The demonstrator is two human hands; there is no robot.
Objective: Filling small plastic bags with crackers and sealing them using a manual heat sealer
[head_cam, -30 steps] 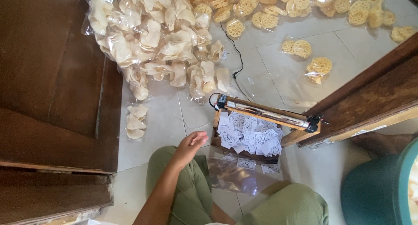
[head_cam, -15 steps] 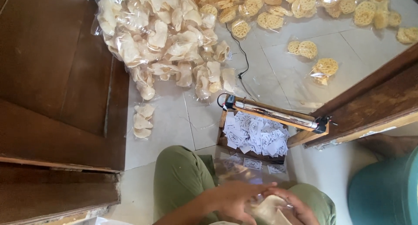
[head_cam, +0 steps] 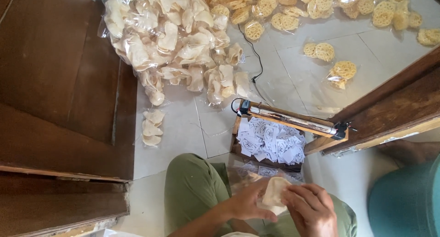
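Sitting just behind the wooden box of small white paper slips point(head_cam: 270, 143), the person pinches a pale, flat cracker point(head_cam: 274, 193) between left hand point(head_cam: 247, 202) and right hand point(head_cam: 311, 209), fingers closed on it, over a clear plastic bag point(head_cam: 240, 184). A second ago only one hand showed. The cracker's long axis points toward the box.

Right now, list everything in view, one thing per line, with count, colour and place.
Pale cracker: one, cream, held between both hands.
Clear plastic bag: one, at the hands, over the lap.
Wooden tray with metal sealing bar: one, brown, on the floor ahead.
Paper slips: many, white, in the tray.
Bagged pale crackers: large heap, top centre.
Bagged lattice crackers: many, yellow, top right.
Small cracker bag: one, alone, left.
Black cord: one, from the tray.
Left hand: on the cracker.
Right hand: on the cracker.
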